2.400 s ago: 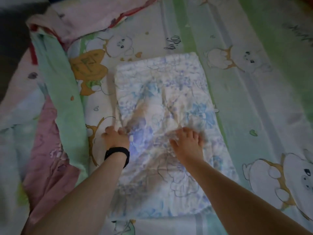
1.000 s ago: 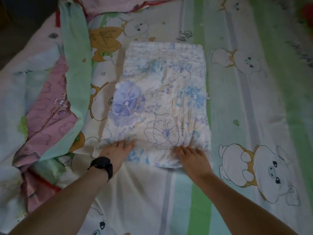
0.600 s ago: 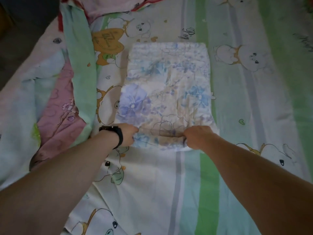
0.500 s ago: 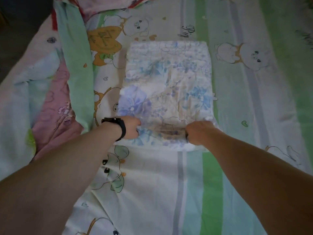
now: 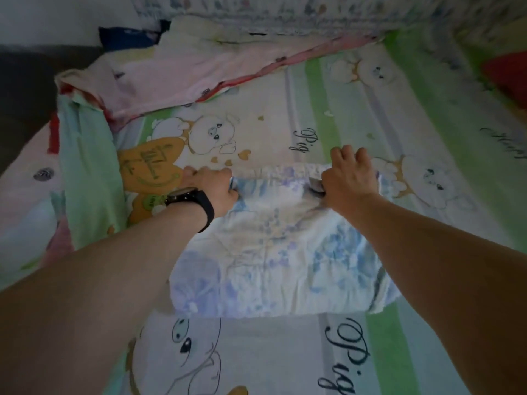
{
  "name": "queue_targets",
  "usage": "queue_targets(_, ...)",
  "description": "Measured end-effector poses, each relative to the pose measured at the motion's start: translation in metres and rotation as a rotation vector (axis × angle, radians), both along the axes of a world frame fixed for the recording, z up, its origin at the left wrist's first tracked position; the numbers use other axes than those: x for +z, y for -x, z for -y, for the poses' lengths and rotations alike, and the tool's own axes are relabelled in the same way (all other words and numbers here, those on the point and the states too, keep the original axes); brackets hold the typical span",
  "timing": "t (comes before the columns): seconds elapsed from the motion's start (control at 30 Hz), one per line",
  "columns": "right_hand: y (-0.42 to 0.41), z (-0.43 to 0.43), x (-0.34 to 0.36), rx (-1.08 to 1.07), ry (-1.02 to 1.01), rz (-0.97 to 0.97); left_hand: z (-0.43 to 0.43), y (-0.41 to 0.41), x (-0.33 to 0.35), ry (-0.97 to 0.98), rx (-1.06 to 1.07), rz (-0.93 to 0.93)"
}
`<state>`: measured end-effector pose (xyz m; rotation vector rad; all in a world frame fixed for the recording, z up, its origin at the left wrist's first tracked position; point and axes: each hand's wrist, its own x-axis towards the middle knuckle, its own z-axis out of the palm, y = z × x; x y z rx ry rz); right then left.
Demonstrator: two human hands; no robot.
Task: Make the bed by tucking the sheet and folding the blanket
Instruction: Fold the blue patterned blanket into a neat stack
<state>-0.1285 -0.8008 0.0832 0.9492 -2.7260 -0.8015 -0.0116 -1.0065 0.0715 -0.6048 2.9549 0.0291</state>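
Observation:
A white blanket with blue and purple flowers [image 5: 273, 252] lies folded into a short thick rectangle on the cartoon-pig bed sheet [image 5: 256, 354]. My left hand [image 5: 212, 185], with a black watch on the wrist, grips the blanket's far left corner. My right hand [image 5: 349, 178] grips the far edge towards the right, knuckles up. Both hands hold the folded-over layer against the blanket's far end. The near edge of the blanket is a rounded fold.
A loose pink and green cover [image 5: 176, 72] lies bunched at the far left of the bed, with a green strip [image 5: 85, 172] running down the left side. A patterned wall or headboard [image 5: 285, 12] closes the far end. Something red [image 5: 507, 72] sits far right.
Both hands took hold of the blanket's near edge and carried it away from me over to the far edge, folding the blanket in half. The camera has leaned forward.

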Motion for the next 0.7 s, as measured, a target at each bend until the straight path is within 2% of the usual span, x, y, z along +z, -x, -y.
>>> queue_targets(0.13, 0.03, 0.032, -0.027, -0.08, 0.042, 0.104, 0.023, 0.029, -0.03, 0.16, 0.008, 0.057)
queue_targets(0.3, 0.067, 0.056, -0.034, -0.203, 0.402, 0.131, 0.045, 0.066, -0.055, 0.152, 0.128, -0.137)
queue_targets(0.4, 0.06, 0.067, -0.063, -0.35, 0.662, 0.247, 0.039, 0.077, -0.069, 0.025, 0.281, -0.288)
queue_targets(0.43, 0.052, 0.068, -0.077, -0.363, 0.682, 0.285, 0.03, 0.076, -0.077, -0.025, 0.299, -0.317)
queue_targets(0.5, 0.037, 0.068, -0.109, -0.267, 0.598, 0.32, 0.011, 0.071, -0.102, -0.049, 0.233, -0.326)
queue_targets(0.57, 0.027, 0.063, -0.137, -0.193, 0.511, 0.334, 0.0, 0.061, -0.126, -0.04, 0.138, -0.24)
queue_targets(0.7, 0.025, 0.063, -0.177, -0.242, 0.429, 0.319, 0.001, 0.061, -0.171, -0.123, 0.181, -0.114)
